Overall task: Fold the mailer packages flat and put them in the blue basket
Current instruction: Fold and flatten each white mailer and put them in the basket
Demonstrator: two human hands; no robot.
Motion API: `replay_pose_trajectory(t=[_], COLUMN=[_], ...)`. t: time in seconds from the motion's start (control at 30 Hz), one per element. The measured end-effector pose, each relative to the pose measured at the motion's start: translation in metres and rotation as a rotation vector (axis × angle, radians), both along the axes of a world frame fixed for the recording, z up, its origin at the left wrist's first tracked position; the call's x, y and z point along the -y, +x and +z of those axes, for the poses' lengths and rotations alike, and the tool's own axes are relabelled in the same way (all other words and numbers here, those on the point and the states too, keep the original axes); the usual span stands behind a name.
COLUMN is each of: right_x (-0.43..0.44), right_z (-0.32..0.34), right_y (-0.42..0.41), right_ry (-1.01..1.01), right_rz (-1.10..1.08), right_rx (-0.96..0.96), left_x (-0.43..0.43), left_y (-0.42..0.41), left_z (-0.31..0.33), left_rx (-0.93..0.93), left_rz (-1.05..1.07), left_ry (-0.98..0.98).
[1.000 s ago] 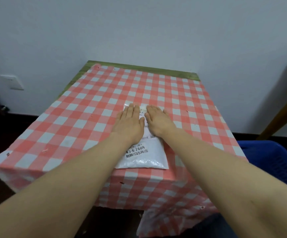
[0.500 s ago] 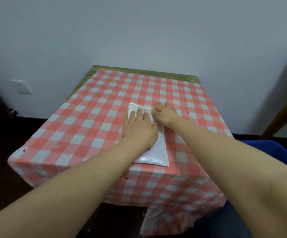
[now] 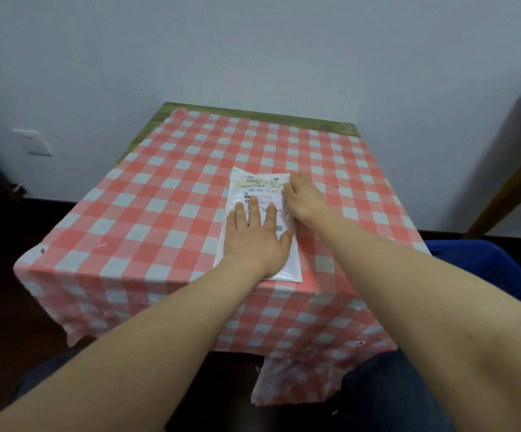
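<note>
**Both hands on a white mailer at the near edge of the worktop**

Flat white plastic mailer package (image 3: 262, 213) with a printed shipping label, lying lengthwise on the red-and-white checked cloth of the worktop (image 3: 159, 213), near end just at the front edge. Left hand (image 3: 257, 241) spread palm-down on the middle and lower part of the mailer, fingers straight and slightly apart, pressing rather than gripping. Right hand (image 3: 304, 201) at the mailer's right edge, upper half, knuckles up; blurred, fingers seemingly bent down against the edge, but whether pinching the plastic or merely pressing on it cannot be told. A strip of yellowish tape across the top of the label, clear of both hands. Blue plastic basket (image 3: 487, 269) low on the right, beside and below the worktop, well apart from the mailer, only partly in view. Green wooden rim of the worktop showing at the far edge, against a pale wall with a white socket plate (image 3: 33, 142) on the left.
</note>
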State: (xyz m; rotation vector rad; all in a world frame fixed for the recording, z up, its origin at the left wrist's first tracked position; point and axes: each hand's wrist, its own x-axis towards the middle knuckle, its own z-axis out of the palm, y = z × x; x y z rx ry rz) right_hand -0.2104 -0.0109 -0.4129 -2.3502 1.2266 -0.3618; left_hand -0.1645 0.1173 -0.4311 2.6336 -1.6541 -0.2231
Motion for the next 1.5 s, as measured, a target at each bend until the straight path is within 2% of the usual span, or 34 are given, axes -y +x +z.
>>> replay_pose_trajectory(t=[0.17, 0.23, 0.33, 0.47, 0.53, 0.6, 0.7, 0.8, 0.9, 1.03, 1.23, 1.4, 1.5], right_x=[-0.009, -0.015, -0.025, -0.024, -0.018, -0.014, -0.005, -0.005, -0.003, 0.005, 0.009, 0.011, 0.007], right_z=[0.003, 0.005, 0.016, 0.048, 0.059, 0.065, 0.070, 0.072, 0.063, 0.038, -0.009, -0.058, -0.095], right_y=[0.007, 0.008, 0.000, -0.028, -0.049, -0.074, -0.123, -0.185, -0.246, -0.320, -0.406, -0.464, -0.489], right_ry=[-0.052, 0.000, 0.219, 0.485, 0.554, 0.578, 0.577, 0.592, 0.510, 0.446, 0.520, 0.396, 0.404], right_rz=[-0.088, -0.077, -0.068, -0.228, -0.273, -0.302, -0.377, -0.427, -0.531, -0.679, -0.804, -0.915, -0.946], right_rx=[-0.048, 0.087, 0.438, 0.756, 0.819, 0.869, 0.915, 0.812, 0.715, 0.689, 0.685, 0.501, 0.328], left_x=[0.000, -0.002, -0.005, 0.001, 0.012, 0.027, 0.048, 0.064, 0.081, 0.094, 0.105, 0.116, 0.121], left_y=[0.001, 0.001, 0.002, 0.003, -0.006, -0.021, -0.056, -0.105, -0.164, -0.237, -0.310, -0.352, -0.374], left_z=[-0.001, -0.001, 0.006, 0.038, 0.055, 0.068, 0.080, 0.085, 0.076, 0.052, 0.016, -0.003, -0.020], left_rx=[-0.018, -0.039, -0.179, -0.498, -0.868, -1.194, -1.380, -1.372, -1.299, -1.194, -1.174, -1.014, -1.027], left_rz=[-0.009, -0.008, 0.060, 0.395, 0.477, 0.491, 0.471, 0.414, 0.326, 0.145, 0.094, -0.012, -0.055], left_ry=[-0.012, -0.046, -0.230, -0.619, -0.752, -0.818, -0.809, -0.789, -0.677, -0.428, -0.323, -0.180, -0.108])
